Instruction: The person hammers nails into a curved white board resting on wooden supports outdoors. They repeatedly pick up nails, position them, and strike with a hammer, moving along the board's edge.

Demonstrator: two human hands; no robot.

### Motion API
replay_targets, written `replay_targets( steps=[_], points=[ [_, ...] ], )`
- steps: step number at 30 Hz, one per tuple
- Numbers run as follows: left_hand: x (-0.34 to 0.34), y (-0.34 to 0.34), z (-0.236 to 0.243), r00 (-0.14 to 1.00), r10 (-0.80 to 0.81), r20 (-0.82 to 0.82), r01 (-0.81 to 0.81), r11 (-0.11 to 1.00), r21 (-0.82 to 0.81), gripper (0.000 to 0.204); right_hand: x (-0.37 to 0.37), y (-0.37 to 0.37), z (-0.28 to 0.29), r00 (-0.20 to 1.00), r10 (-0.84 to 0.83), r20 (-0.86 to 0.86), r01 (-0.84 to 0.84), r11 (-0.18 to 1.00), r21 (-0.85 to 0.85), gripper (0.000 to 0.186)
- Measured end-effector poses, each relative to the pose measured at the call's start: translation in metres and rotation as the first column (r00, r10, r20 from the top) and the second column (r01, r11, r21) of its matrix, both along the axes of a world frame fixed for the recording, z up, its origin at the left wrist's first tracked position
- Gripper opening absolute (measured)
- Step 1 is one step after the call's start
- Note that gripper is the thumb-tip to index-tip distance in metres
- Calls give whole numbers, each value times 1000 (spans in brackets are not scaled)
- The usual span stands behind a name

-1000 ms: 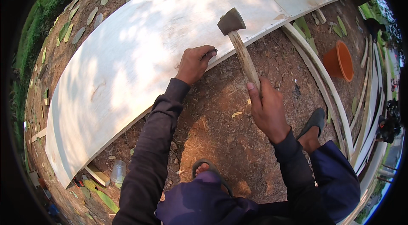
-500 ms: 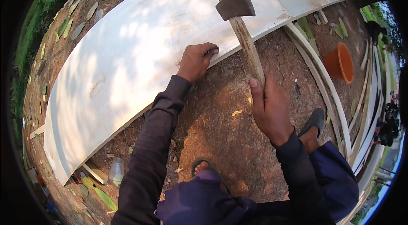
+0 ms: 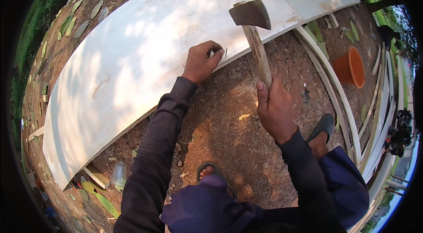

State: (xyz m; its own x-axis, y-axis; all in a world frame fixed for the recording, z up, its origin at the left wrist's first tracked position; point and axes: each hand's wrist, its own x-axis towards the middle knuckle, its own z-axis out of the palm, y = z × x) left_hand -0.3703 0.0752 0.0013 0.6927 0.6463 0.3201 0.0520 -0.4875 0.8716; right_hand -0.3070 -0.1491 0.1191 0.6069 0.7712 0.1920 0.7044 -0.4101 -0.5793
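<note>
The right hand (image 3: 277, 109), right of centre, grips an axe (image 3: 255, 43); the left hand (image 3: 202, 62), upper centre, curls beside a nail (image 3: 226, 52), its hold unclear.

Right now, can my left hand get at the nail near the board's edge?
Likely yes: the left hand is right beside the nail, and the axe in the right hand appears off to the right, not between them.

An open-air work yard: bare reddish-brown earth (image 3: 238, 136) underfoot, fallen leaves (image 3: 81, 29) at ten o'clock with green grass (image 3: 39, 17) beyond, a tree trunk (image 3: 387, 3) at two, dappled sunlight falling across a large pale sheet panel (image 3: 145, 52), and long timber strips (image 3: 346, 101) lying around three o'clock
</note>
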Motion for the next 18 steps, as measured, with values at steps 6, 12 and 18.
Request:
replay_targets(
  steps=[6, 12, 18],
  points=[
    [-27, 8, 7, 906, 422, 29, -414, 899, -143, 30, 15, -9, 21, 989, -10, -145, -25, 972, -235, 28],
    [-92, 37, 4, 705, 689, -168, -528, 668, 525, 39, -1, 7, 61, 994, -21, -110, 48, 968, 246, 29],
    [-103, 39, -16, 734, 627, -261, -287, 634, 718, 31, 22, -15, -30, 989, 107, -107, -136, 938, -320, 30]
  ],
)
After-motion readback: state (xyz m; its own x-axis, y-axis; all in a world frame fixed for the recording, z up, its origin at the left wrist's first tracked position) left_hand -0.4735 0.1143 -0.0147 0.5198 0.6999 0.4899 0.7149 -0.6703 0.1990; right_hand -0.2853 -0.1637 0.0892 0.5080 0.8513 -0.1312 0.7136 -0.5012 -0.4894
